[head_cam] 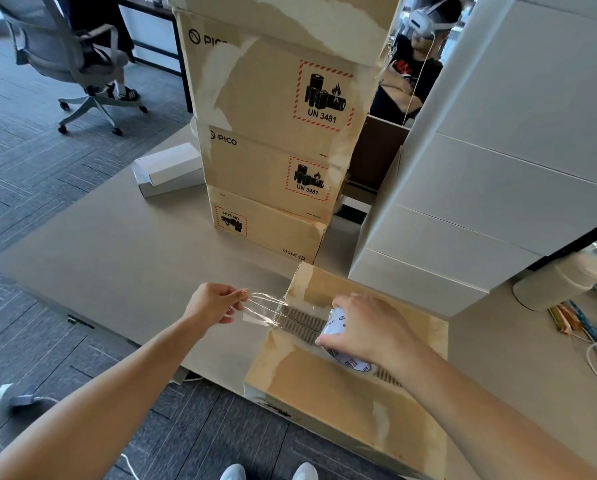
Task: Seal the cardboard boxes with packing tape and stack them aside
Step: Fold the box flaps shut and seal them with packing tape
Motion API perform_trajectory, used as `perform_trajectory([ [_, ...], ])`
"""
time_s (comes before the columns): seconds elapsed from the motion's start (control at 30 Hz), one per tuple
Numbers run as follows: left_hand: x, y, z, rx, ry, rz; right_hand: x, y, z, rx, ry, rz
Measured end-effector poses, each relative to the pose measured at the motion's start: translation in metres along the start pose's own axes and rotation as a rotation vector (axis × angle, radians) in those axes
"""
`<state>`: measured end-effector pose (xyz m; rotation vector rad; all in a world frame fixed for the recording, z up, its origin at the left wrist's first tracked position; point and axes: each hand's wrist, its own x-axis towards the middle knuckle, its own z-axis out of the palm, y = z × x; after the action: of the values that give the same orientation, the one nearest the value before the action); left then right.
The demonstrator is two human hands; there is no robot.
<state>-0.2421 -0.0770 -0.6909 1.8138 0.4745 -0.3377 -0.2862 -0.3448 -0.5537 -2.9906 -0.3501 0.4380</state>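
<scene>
A closed cardboard box lies on the grey table in front of me, its top flaps meeting along a centre seam. My right hand grips a roll of clear packing tape on that seam. From the roll a clear strip of tape stretches left past the box's edge. My left hand pinches the strip's free end in the air, just beyond the box. Behind stands a tall stack of sealed PICO cardboard boxes.
A small white box lies left of the stack. A high pile of white cartons fills the right. Cables and a pale cylinder sit at far right. An office chair stands on the carpet; a seated person is behind the stack.
</scene>
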Motion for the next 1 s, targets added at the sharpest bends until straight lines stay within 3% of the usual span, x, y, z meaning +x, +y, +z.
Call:
perform_trajectory([
  [0.53, -0.023, -0.040, 0.084, -0.310, 0.042, -0.225, 0.001, 0.007, 0.011, 0.036, 0.038, -0.012],
  [0.8, -0.014, -0.044, 0.068, 0.343, 0.161, 0.157, 0.001, 0.008, 0.013, 0.039, 0.049, -0.021],
  [0.83, -0.013, -0.041, 0.062, 0.315, 0.177, 0.199, 0.001, 0.008, 0.014, 0.040, 0.052, -0.023],
  [0.9, -0.022, -0.023, 0.051, 0.028, 0.127, 0.232, 0.002, 0.008, 0.016, 0.044, 0.058, -0.025],
  [0.97, -0.038, -0.010, 0.049, -0.263, -0.080, 0.224, 0.003, 0.009, 0.018, 0.061, 0.059, -0.027],
  [1.0, -0.047, -0.009, 0.051, -0.295, -0.195, 0.199, 0.003, 0.010, 0.018, 0.072, 0.059, -0.027],
])
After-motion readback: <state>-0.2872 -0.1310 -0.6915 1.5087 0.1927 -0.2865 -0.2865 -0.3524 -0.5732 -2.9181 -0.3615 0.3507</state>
